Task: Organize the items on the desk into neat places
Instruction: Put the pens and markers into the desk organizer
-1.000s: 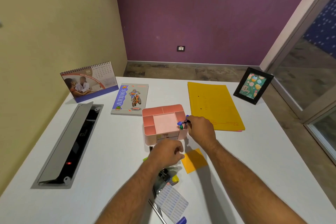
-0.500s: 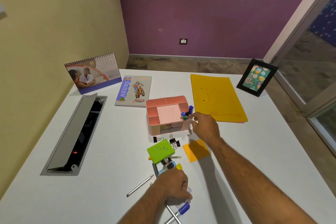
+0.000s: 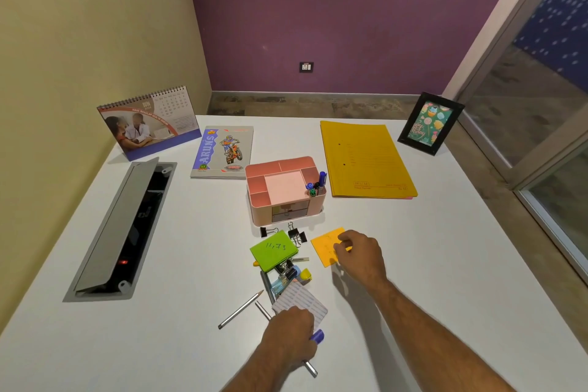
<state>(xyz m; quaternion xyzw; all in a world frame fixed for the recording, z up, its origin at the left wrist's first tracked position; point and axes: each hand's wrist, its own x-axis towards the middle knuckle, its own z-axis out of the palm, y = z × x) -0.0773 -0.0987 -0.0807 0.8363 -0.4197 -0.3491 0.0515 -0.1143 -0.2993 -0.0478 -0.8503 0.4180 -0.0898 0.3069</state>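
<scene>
My left hand (image 3: 291, 334) is closed around a pen with a blue cap (image 3: 317, 336) near the desk's front edge. My right hand (image 3: 359, 256) pinches the right edge of an orange sticky pad (image 3: 324, 247), which lies flat on the white desk (image 3: 445, 264). A pink organizer (image 3: 286, 210) stands in the middle, with several pens (image 3: 316, 184) upright in its right compartment. In front of it lie a green sticky pad (image 3: 273, 250), two black binder clips (image 3: 297, 235), a pencil (image 3: 241, 309), a white label sheet (image 3: 300, 301) and a small pile of stationery (image 3: 286, 278).
A desk calendar (image 3: 149, 122) stands at the back left beside a notebook (image 3: 222, 151). A yellow folder (image 3: 366, 161) and a black photo frame (image 3: 429, 122) are at the back right. An open grey cable tray (image 3: 121, 229) runs along the left.
My right hand left the organizer's pen compartment and came down onto the orange sticky pad. My left hand drew back from the green pad toward me and closed on the blue-capped pen.
</scene>
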